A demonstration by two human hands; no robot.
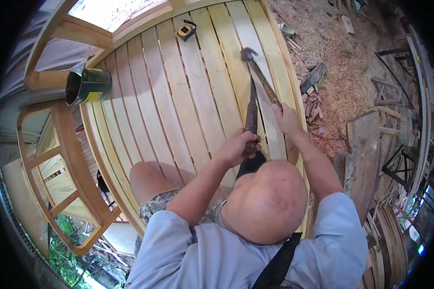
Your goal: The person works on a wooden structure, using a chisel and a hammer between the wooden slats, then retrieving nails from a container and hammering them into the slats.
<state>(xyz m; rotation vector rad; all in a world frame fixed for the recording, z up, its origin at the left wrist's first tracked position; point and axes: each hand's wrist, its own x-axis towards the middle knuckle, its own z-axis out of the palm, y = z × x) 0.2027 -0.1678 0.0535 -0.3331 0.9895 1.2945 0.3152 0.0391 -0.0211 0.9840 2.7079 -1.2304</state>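
The hammer handle (266, 81) is mottled brown, the shorts (160, 201) grey camouflage.

Chisel (251, 113) partly hidden by the left hand (236, 147), end of the hammer (264, 78) by the right hand (288, 119).

Stretches out as a slatted platform (176, 101) of pale wood, crossed lengthwise by narrow dark gaps and edged with a wooden rim (144, 26), and bears 1 yellow-and-black tape measure (185, 32) near the far end plus 1 open-topped dark can (90, 81) with a yellow patch at the left edge.
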